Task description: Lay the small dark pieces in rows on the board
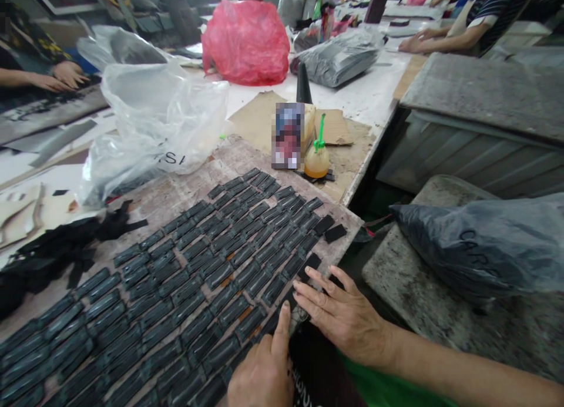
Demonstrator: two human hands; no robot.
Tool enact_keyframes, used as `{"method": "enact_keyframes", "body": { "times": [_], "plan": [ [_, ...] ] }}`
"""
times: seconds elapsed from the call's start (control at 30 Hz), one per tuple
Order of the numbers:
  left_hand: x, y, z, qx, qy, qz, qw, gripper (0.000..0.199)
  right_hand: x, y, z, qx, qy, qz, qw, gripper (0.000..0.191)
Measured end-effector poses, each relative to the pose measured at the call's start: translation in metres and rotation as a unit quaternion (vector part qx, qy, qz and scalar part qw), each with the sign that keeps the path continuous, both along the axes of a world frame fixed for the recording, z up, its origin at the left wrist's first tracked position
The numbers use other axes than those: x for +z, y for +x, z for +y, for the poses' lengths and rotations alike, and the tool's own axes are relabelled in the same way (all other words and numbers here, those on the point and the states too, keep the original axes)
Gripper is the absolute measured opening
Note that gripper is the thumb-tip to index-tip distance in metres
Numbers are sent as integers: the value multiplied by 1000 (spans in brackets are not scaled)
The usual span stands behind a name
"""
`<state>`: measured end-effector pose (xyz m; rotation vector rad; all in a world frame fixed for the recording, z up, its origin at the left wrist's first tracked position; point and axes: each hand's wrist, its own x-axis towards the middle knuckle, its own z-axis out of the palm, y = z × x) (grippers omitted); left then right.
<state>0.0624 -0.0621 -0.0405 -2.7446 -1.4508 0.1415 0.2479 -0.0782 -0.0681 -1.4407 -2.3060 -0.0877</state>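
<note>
Rows of small black strips lie across a worn board in front of me. My left hand is at the board's near edge, index finger stretched out with its tip on a black strip, the other fingers curled under and partly hidden. Just right of it, my right hand rests with fingers spread, their tips touching black pieces at the board's right edge. Nothing is visibly gripped in the right hand. Two loose black pieces lie near the board's right corner.
Beyond the board stand a bottle with a green spout and a pixelated box. Clear plastic bags and black scraps lie left. A pink bag sits farther back. A dark bag lies right. Other people's hands show at both sides.
</note>
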Motion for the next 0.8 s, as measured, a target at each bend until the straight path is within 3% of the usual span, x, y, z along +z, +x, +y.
{"method": "enact_keyframes", "body": {
  "times": [0.2, 0.27, 0.33, 0.4, 0.43, 0.47, 0.53, 0.6, 0.63, 0.7, 0.8],
  "plan": [
    [-11, -4, -2, 17, -18, -21, 999, 56, 8, -5, -1, -19, 9, -5, 1000, 29],
    [-15, -11, 1, 15, -53, -83, 995, 54, 8, -7, -2, -27, 3, -2, 1000, 30],
    [-12, -17, 6, 4, -110, -215, 970, 47, 9, -9, -2, -37, -3, 10, 999, 31],
    [0, -18, 12, 58, -190, -372, 907, 37, 12, -10, -2, -49, -3, 34, 998, 31],
    [8, -17, 16, 126, -228, -437, 861, 30, 15, -10, -1, -54, -2, 52, 997, 31],
    [17, -14, 19, 204, -272, -489, 803, 27, 18, -10, 1, -58, -3, 75, 996, 31],
    [32, -5, 26, 335, -375, -561, 657, 38, 26, -11, 5, -54, -20, 143, 988, 32],
    [41, 4, 32, 375, -440, -624, 526, 46, 36, -13, 12, -36, -67, 247, 966, 30],
    [43, 8, 35, 379, -457, -645, 482, 49, 41, -16, 15, -26, -103, 302, 947, 27],
    [44, 13, 40, 372, -468, -665, 448, 50, 52, -23, 22, -17, -183, 394, 901, 21],
    [43, 18, 44, 379, -438, -662, 476, 48, 62, -35, 30, -19, -265, 455, 850, 12]
  ]
}}
